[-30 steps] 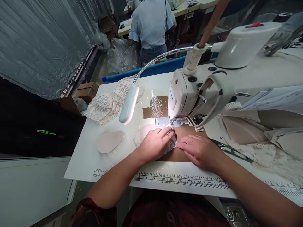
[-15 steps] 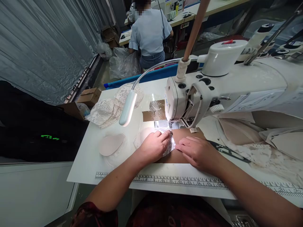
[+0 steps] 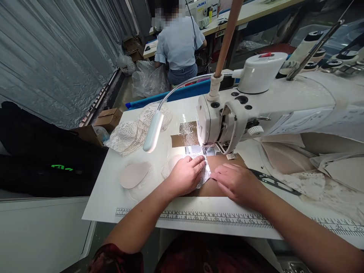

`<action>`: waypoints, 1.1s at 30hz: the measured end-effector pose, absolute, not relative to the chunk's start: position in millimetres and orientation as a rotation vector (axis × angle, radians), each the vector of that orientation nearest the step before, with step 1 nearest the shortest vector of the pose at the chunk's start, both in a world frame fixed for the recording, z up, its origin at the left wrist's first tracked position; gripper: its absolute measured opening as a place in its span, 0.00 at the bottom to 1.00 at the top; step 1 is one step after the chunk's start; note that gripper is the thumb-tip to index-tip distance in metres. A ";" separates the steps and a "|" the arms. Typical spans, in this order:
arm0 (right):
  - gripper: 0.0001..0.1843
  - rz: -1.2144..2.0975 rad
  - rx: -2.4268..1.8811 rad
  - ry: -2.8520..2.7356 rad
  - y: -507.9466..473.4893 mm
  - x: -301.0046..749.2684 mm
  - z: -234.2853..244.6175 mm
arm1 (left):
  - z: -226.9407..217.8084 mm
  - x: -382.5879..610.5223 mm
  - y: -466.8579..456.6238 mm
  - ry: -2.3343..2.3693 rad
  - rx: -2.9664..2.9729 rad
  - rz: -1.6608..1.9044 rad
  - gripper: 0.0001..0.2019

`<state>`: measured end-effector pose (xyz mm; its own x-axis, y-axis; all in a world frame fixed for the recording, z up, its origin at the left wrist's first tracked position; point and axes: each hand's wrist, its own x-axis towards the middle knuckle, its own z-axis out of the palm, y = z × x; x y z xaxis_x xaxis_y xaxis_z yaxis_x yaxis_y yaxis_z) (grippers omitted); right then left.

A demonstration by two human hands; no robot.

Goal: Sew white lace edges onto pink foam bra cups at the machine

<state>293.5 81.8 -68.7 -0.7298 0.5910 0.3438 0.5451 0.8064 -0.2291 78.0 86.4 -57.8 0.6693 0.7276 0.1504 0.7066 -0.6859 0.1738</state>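
A piece of white lace fabric point(image 3: 205, 176) lies under the needle area of the white sewing machine point(image 3: 205, 121), lit brightly by the lamp. My left hand point(image 3: 184, 174) presses on the lace with its fingers held together, the tips close to the presser foot. A pale padded cup point(image 3: 174, 162) with a lace edge shows partly behind that hand. At the lace's right edge, my right hand point(image 3: 237, 182) pinches the fabric, its fingers curled and resting over the brown board point(image 3: 222, 162). The needle itself is too small to make out.
Lace cups point(image 3: 127, 136) are piled at the table's back left, with a beige cup point(image 3: 135, 175) nearer. A lamp point(image 3: 153, 132) hangs over the table. Black scissors-like tool point(image 3: 274, 181) and more cups point(image 3: 280, 155) lie right. A ruler strip point(image 3: 199, 217) marks the front edge. Another person point(image 3: 179, 45) sits beyond.
The camera view has shifted slightly. Both hands stay at nearly the same spots on the lace, and little else differs.
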 end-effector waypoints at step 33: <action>0.13 -0.073 -1.110 -2.539 95.6 281.2 -67.5 | -52.3 65.5 123.3 1.122 2.934 0.099 0.23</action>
<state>281.2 95.6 -67.5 -0.6229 0.6990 0.3512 0.7181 0.6890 -0.0977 65.5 123.3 -52.3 0.7430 0.6667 0.0590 0.6668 -0.7450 0.0210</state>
